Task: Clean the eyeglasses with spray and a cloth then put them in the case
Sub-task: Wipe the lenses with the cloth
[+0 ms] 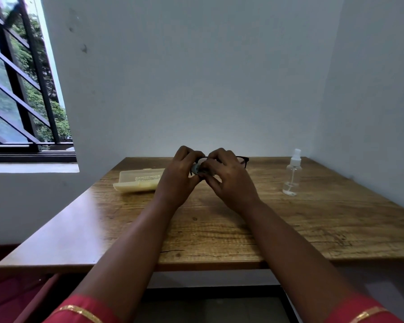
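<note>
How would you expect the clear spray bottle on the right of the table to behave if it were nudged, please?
The spray bottle probably tips easily: it stands tall and narrow on the table. It looks nearly empty, so it is likely light. Once down, its round body would likely roll.

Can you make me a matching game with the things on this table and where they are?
Things:
1. spray bottle
2. glasses case
3. eyeglasses
4. cloth

Places or states:
A. lying open on the left side of the table
B. standing upright on the right side of the table
C. bunched between the fingers of both hands
D. held up in the middle, dark frame poking out past the right hand

Right pairs: 1-B, 2-A, 3-D, 4-C
</note>
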